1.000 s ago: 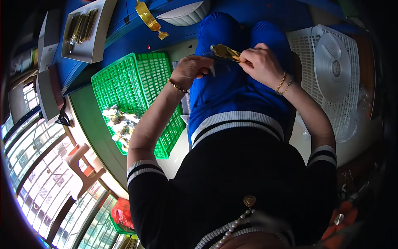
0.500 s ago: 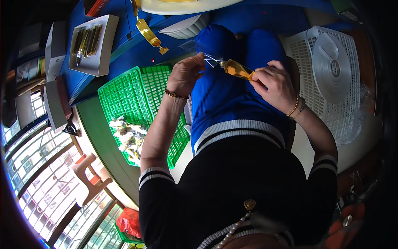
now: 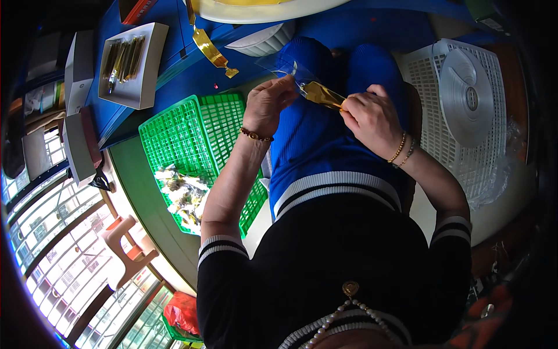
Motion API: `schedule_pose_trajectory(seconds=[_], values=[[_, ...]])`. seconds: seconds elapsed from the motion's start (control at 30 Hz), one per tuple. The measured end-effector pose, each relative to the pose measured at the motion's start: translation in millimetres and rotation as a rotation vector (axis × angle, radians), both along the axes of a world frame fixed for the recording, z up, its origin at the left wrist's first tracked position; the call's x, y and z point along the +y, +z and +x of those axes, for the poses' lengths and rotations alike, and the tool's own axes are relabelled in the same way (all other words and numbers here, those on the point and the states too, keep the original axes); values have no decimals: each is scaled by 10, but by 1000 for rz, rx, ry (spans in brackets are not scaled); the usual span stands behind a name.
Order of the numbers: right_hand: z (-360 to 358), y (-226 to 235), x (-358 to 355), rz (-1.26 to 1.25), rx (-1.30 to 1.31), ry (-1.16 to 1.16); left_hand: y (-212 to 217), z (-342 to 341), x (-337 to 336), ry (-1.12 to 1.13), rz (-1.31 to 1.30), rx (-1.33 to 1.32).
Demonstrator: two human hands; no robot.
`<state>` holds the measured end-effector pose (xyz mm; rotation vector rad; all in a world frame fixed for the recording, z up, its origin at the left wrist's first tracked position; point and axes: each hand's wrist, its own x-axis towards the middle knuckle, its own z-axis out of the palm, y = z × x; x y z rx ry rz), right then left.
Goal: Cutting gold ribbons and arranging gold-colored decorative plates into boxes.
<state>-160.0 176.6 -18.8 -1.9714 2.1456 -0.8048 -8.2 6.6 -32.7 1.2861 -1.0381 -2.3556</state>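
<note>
My left hand (image 3: 268,103) is closed, pinching the edge of a small clear plastic bag (image 3: 311,72) above my lap. My right hand (image 3: 372,121) grips one end of a shiny gold foil strip (image 3: 322,95). The strip's other end meets the bag close to my left fingertips; glare hides how far inside it reaches. A similar gold strip (image 3: 210,49) hangs over the edge of the blue table in front of me.
At left, a white box (image 3: 149,70) holds several gold strips. A green crate (image 3: 174,131) below it contains shiny wrapped pieces (image 3: 185,195). At right, a white plastic basket (image 3: 427,72) carries a flat clear coil (image 3: 465,110). A pale tray (image 3: 273,14) sits on the blue table.
My right hand has shifted left with the gold strip, closer to my left hand. The left hand has moved slightly right and down, and the bag has changed its angle.
</note>
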Motion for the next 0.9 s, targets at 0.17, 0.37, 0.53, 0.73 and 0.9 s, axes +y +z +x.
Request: schedule_pose_trajectory(seconds=[0.17,0.37,0.53,0.73,0.9], values=[[23,-13,-88,-56,-13,-30,-28,-9,7,-12,-1,42],[60,-9,-206,-93,-84,-74,21,-169,224,-23,-142,20],[100,-2,-291,-151,-202,-93,26,-310,260,47,-187,139],[233,97,-311,-79,-347,-78,31,-446,81,102,79,496],[238,29,-143,-269,-171,-69,42,-461,-30,244,185,390]])
